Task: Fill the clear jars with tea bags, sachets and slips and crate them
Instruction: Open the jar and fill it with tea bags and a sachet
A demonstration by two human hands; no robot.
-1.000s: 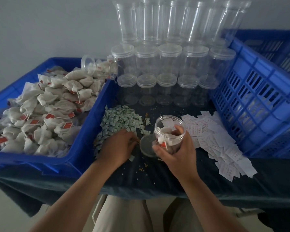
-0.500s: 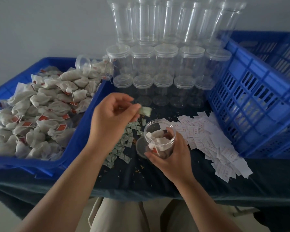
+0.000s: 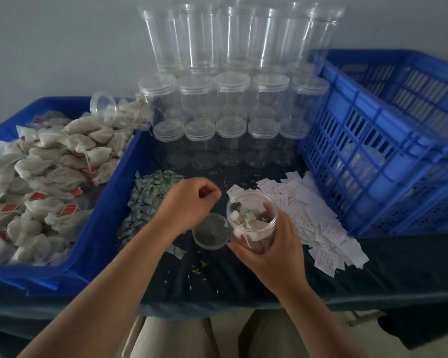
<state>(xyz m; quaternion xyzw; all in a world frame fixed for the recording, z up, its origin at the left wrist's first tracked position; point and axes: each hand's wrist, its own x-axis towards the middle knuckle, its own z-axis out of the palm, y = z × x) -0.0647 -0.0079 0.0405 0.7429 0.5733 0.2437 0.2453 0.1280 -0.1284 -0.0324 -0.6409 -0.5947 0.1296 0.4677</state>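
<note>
Jar in right hand

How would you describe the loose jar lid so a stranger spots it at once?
Find the dark table between the blue tub and the slatted crate. Near its front, between the green sachets and the white slips, lies a clear round lid. Unlike the lids on the stacked jars, it sits off any jar.
</note>
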